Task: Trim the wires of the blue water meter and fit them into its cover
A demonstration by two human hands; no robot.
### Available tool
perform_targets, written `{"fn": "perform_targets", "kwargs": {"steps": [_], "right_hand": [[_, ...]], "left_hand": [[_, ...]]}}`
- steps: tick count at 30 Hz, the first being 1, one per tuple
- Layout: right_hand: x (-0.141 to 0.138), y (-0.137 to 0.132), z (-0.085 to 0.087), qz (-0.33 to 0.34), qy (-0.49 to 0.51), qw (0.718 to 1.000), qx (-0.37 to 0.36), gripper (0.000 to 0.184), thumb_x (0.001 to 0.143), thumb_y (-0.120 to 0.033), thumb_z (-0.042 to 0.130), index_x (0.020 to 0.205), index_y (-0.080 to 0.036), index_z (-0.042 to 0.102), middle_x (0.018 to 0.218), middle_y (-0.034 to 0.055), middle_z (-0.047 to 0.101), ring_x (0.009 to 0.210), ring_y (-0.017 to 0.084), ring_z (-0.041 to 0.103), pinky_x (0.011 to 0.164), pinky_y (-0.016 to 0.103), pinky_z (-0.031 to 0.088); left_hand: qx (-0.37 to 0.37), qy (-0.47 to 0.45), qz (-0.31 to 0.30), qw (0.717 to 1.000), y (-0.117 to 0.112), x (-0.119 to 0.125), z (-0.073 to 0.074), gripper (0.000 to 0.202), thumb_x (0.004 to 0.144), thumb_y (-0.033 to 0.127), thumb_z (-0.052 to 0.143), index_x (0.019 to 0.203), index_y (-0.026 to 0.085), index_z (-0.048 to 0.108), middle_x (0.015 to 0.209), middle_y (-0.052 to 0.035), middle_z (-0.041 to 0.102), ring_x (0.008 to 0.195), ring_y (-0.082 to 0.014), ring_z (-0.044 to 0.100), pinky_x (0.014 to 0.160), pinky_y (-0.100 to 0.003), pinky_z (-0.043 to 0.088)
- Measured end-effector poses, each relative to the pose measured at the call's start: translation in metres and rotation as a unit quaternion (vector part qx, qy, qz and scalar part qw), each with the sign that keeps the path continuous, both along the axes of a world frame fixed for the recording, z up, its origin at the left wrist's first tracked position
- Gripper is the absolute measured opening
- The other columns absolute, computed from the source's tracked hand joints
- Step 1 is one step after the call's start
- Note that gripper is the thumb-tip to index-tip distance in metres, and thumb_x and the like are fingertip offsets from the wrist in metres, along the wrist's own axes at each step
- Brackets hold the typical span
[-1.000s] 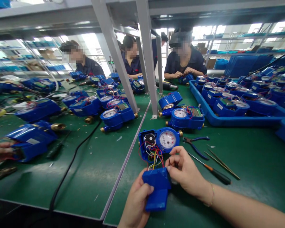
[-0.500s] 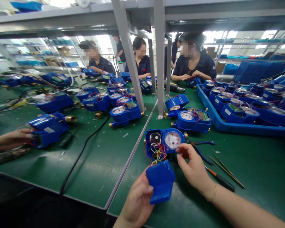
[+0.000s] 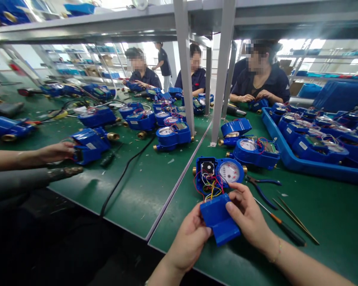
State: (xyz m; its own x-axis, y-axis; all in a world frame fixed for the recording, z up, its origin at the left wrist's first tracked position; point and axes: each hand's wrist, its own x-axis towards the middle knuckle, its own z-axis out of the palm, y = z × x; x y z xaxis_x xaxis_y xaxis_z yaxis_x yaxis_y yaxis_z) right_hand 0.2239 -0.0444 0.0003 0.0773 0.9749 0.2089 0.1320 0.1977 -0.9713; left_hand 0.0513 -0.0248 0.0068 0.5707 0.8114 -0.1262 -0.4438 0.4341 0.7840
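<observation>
A blue plastic meter cover [image 3: 219,217] is gripped between both hands near the front edge of the green table. My left hand [image 3: 188,238] holds its left side from below. My right hand [image 3: 247,216] pinches its right side and upper corner. Coloured wires [image 3: 209,186] run from the cover into an open blue water meter [image 3: 219,173] with a white dial, lying just beyond the cover.
Blue-handled pliers [image 3: 264,186], an orange-tipped screwdriver [image 3: 282,224] and tweezers [image 3: 296,220] lie right of the meter. A blue tray [image 3: 286,161] of meters stands at right. Grey shelf posts [image 3: 220,71] rise behind. A co-worker's hand [image 3: 55,151] holds a meter at left; several people sit opposite.
My right hand has come back from the meter's dial onto the cover's right side. The camera has turned to the left, so everything sits further right in view.
</observation>
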Motion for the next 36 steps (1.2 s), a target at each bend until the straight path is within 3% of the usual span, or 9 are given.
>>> {"fn": "perform_targets", "kwargs": {"steps": [4, 8, 12, 15, 17, 19, 26, 36], "right_hand": [[-0.004, 0.003, 0.001, 0.003, 0.009, 1.000, -0.008, 0.038, 0.093, -0.034, 0.052, 0.126, -0.026, 0.035, 0.088, -0.0007, 0.054, 0.079, 0.016, 0.053, 0.072, 0.029, 0.042], [-0.006, 0.001, 0.002, -0.010, 0.018, 1.000, -0.017, 0.039, 0.093, -0.034, 0.052, 0.127, -0.026, 0.034, 0.089, -0.0002, 0.054, 0.078, 0.016, 0.053, 0.070, 0.030, 0.043], [-0.005, -0.001, 0.004, -0.009, 0.011, 1.000, -0.022, 0.040, 0.093, -0.034, 0.053, 0.128, -0.027, 0.034, 0.089, -0.0001, 0.055, 0.077, 0.017, 0.054, 0.069, 0.030, 0.043], [-0.004, -0.002, 0.005, -0.008, 0.014, 1.000, -0.026, 0.039, 0.094, -0.034, 0.051, 0.128, -0.027, 0.034, 0.087, -0.0007, 0.055, 0.074, 0.016, 0.053, 0.067, 0.030, 0.043], [-0.004, -0.002, 0.006, -0.015, 0.019, 0.999, -0.025, 0.038, 0.095, -0.034, 0.051, 0.127, -0.027, 0.034, 0.087, -0.0009, 0.055, 0.073, 0.016, 0.053, 0.067, 0.029, 0.043], [-0.004, -0.003, 0.006, -0.018, 0.029, 0.999, -0.025, 0.037, 0.095, -0.034, 0.051, 0.128, -0.027, 0.034, 0.088, -0.0006, 0.055, 0.074, 0.016, 0.053, 0.067, 0.029, 0.043], [-0.005, -0.005, 0.006, -0.025, 0.036, 0.999, -0.027, 0.039, 0.094, -0.034, 0.052, 0.129, -0.028, 0.035, 0.089, -0.0008, 0.054, 0.075, 0.015, 0.053, 0.067, 0.028, 0.044], [-0.009, -0.006, 0.011, -0.036, 0.108, 0.992, -0.059, 0.037, 0.093, -0.037, 0.055, 0.124, -0.026, 0.038, 0.091, -0.0002, 0.055, 0.077, 0.015, 0.053, 0.066, 0.025, 0.043]], "left_hand": [[0.012, 0.021, -0.001, 1.000, 0.001, -0.003, -0.004, 0.053, 0.073, 0.006, 0.056, 0.123, 0.020, 0.050, 0.119, -0.0094, 0.058, 0.109, -0.0234, 0.053, 0.093, -0.034, 0.044], [0.021, 0.062, 0.018, 0.998, -0.002, -0.004, -0.005, 0.066, 0.076, 0.005, 0.054, 0.135, 0.025, 0.032, 0.126, -0.0107, 0.054, 0.107, -0.0218, 0.055, 0.088, -0.032, 0.048], [0.041, 0.126, 0.018, 0.991, -0.007, -0.005, 0.004, 0.067, 0.080, 0.012, 0.056, 0.138, 0.024, 0.025, 0.133, -0.0139, 0.048, 0.106, -0.0224, 0.057, 0.086, -0.033, 0.050], [0.045, 0.185, -0.009, 0.982, -0.006, -0.009, 0.013, 0.068, 0.079, 0.014, 0.059, 0.139, 0.021, 0.028, 0.128, -0.0159, 0.051, 0.087, -0.0206, 0.062, 0.069, -0.032, 0.054], [0.063, 0.210, -0.009, 0.976, -0.005, -0.011, 0.017, 0.067, 0.078, 0.014, 0.062, 0.138, 0.016, 0.033, 0.114, -0.0145, 0.059, 0.078, -0.0177, 0.062, 0.068, -0.031, 0.053], [0.068, 0.212, 0.006, 0.975, -0.003, -0.012, 0.018, 0.065, 0.076, 0.014, 0.064, 0.136, 0.013, 0.038, 0.106, -0.0129, 0.062, 0.077, -0.0170, 0.062, 0.069, -0.029, 0.052], [0.038, 0.199, 0.053, 0.978, -0.006, -0.005, 0.012, 0.062, 0.071, 0.011, 0.067, 0.129, 0.016, 0.044, 0.111, -0.0136, 0.062, 0.073, -0.0164, 0.063, 0.064, -0.027, 0.051], [0.037, 0.162, 0.046, 0.985, -0.011, -0.004, 0.012, 0.057, 0.075, 0.011, 0.064, 0.127, 0.018, 0.042, 0.110, -0.0109, 0.059, 0.073, -0.0135, 0.061, 0.065, -0.027, 0.053]]}}
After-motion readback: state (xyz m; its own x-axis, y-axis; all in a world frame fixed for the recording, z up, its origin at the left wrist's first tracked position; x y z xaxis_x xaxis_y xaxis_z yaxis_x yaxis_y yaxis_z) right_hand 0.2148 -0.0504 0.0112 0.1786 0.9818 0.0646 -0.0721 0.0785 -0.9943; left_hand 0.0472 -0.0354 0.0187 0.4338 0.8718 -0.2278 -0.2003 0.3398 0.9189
